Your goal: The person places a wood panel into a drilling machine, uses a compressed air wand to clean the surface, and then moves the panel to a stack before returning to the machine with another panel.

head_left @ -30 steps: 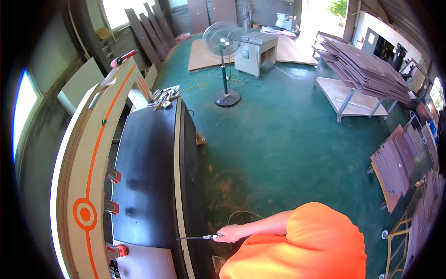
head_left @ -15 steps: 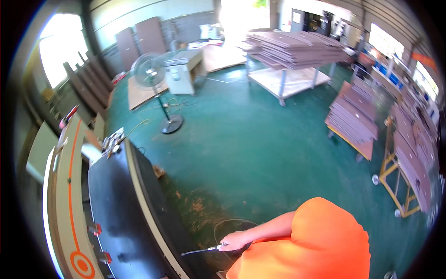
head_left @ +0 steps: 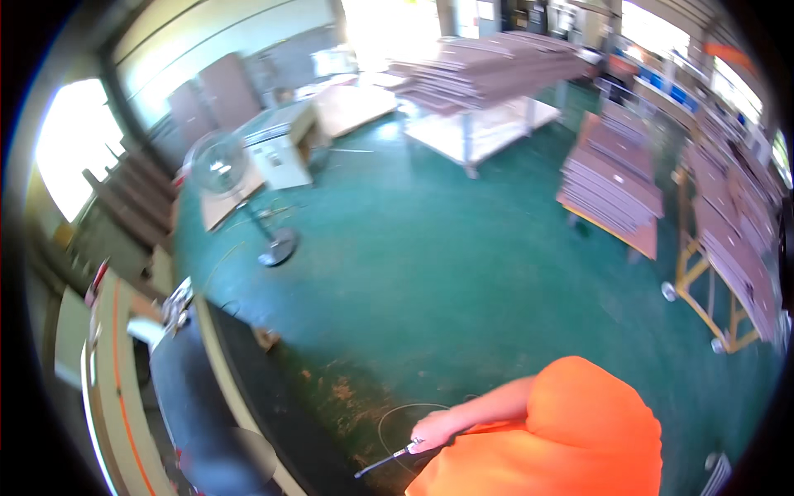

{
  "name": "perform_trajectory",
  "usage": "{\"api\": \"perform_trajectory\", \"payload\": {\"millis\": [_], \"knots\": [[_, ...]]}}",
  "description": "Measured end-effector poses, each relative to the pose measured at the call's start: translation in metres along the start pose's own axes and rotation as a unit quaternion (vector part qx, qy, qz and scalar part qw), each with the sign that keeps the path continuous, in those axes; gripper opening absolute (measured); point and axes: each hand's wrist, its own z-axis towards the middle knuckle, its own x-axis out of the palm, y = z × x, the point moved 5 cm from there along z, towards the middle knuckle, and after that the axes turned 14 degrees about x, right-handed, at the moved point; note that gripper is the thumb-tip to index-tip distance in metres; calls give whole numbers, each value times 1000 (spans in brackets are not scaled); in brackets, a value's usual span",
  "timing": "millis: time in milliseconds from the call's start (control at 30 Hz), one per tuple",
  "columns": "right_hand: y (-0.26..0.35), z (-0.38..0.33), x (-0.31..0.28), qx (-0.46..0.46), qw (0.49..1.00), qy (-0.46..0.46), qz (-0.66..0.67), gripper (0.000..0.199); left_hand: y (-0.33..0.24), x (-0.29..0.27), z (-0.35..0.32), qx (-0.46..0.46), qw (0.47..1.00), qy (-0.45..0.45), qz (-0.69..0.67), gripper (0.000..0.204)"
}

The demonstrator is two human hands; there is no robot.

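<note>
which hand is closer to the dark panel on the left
Right. The right hand holds a thin metal tool whose tip points toward the dark panel, just right of its edge. The left hand is not in view.

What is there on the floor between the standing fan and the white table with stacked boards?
In the head view, only bare green floor lies between the fan and the table.

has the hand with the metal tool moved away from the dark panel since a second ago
Yes. The right hand with the thin metal tool was at the dark panel's edge; now it sits off it, over the green floor, though the camera swung too.
</note>
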Motion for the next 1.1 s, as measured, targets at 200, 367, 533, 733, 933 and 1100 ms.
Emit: {"api": "perform_trajectory", "payload": {"millis": [200, 367, 533, 733, 933, 1100], "knots": [[-84, -45, -43, 15, 999, -45, -10, 52, 5, 30, 39, -51, 998, 9, -27, 32], [-145, -132, -46, 92, 983, -53, 149, 52, 7, 29, 95, -139, 986, 46, -79, 33], [-186, -165, -35, 142, 961, -94, 218, 54, -16, 43, 167, -118, 983, 95, -102, 28], [-191, -163, -40, 91, 961, -115, 234, 60, -126, 197, 93, 203, 958, 72, 190, 20], [-152, -136, -51, 77, 987, -11, 142, 63, -97, 86, 8, 71, 960, -29, 269, 42], [-132, -112, -51, 58, 996, 3, 67, 64, 2, -16, -51, 67, 956, -158, 240, 26]]}}
